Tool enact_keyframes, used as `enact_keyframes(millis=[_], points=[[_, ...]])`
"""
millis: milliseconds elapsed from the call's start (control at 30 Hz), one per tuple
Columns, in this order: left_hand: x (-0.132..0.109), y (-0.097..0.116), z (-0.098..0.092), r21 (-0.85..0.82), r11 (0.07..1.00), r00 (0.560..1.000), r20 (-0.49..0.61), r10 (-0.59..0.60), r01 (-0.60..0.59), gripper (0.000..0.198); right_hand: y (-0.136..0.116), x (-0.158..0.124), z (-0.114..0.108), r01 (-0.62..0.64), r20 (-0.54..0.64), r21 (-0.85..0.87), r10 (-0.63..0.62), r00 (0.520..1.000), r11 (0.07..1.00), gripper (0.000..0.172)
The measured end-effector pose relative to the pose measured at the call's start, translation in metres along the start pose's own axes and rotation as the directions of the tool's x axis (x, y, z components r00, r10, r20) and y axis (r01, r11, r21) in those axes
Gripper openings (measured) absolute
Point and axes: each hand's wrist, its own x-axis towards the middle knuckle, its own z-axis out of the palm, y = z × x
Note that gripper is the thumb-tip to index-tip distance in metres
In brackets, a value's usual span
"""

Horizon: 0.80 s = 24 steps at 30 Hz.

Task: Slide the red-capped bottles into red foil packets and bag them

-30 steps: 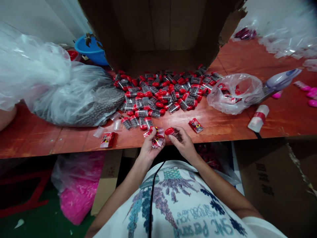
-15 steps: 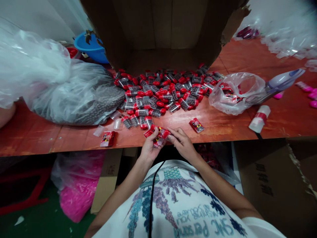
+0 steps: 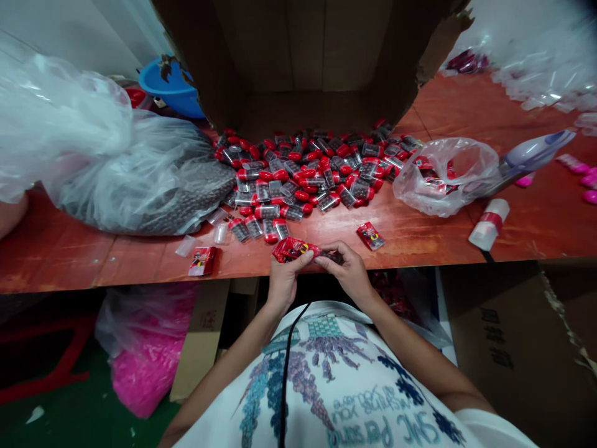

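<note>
Just over the table's front edge, my left hand [image 3: 283,283] is closed on a red printed packet [image 3: 290,249], its thumb pressed on top. At the packet's right end my right hand [image 3: 349,272] is closed in a pinch. A small dark item [image 3: 333,256] shows between those fingers; its kind is partly hidden. Beyond my hands lies a heap of small clear containers [image 3: 298,177] with red caps and dark contents. Small red printed packs lie on either side: one on the left [image 3: 202,261], one on the right [image 3: 370,236].
A large open cardboard box [image 3: 308,109] stands behind the heap. On the left, a clear bag [image 3: 153,180] bulges with dark beads. A small plastic bag [image 3: 443,202] with red packs and a white roll [image 3: 489,224] lie right. A blue basin [image 3: 172,90] stands behind.
My left thumb has moved right across the packet, which now lies flatter and more stretched out. The dark item has come into sight between my right fingers.
</note>
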Motion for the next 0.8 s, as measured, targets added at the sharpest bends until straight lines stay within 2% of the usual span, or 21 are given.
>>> enact_keyframes(millis=[100,267,467,567,633,700,800], points=[[0.001,0.002,-0.002,0.055,0.998,0.999,0.010,0.035,-0.036,0.020,0.000,0.001,-0.001,-0.017,-0.003,0.061,0.018,1.000,0.998,0.023],[0.004,0.005,-0.005,0.042,0.998,0.999,0.022,0.047,-0.048,0.021,0.001,0.003,-0.006,-0.003,0.139,0.100,-0.011,0.990,0.995,0.033],[0.001,0.004,-0.001,0.038,0.999,1.000,0.004,0.031,-0.031,0.020,-0.001,-0.003,0.000,0.074,0.024,0.039,-0.075,0.997,0.997,0.032],[0.002,0.006,-0.002,0.038,0.999,0.999,0.024,0.026,-0.027,0.027,-0.001,-0.004,0.005,-0.054,-0.005,0.216,0.057,0.998,0.975,0.030],[0.002,0.007,-0.003,0.018,1.000,0.999,0.028,0.021,-0.022,0.038,-0.002,-0.004,0.006,-0.162,0.035,0.357,0.160,0.986,0.920,0.029],[0.002,0.009,-0.003,0.008,1.000,0.999,0.034,0.020,-0.020,0.040,-0.002,-0.005,0.007,-0.206,0.067,0.408,0.196,0.978,0.889,0.028],[0.001,0.011,0.000,0.042,0.999,0.998,0.050,0.032,-0.035,0.025,-0.002,-0.007,0.006,-0.082,-0.017,0.291,0.091,0.996,0.953,0.024]])
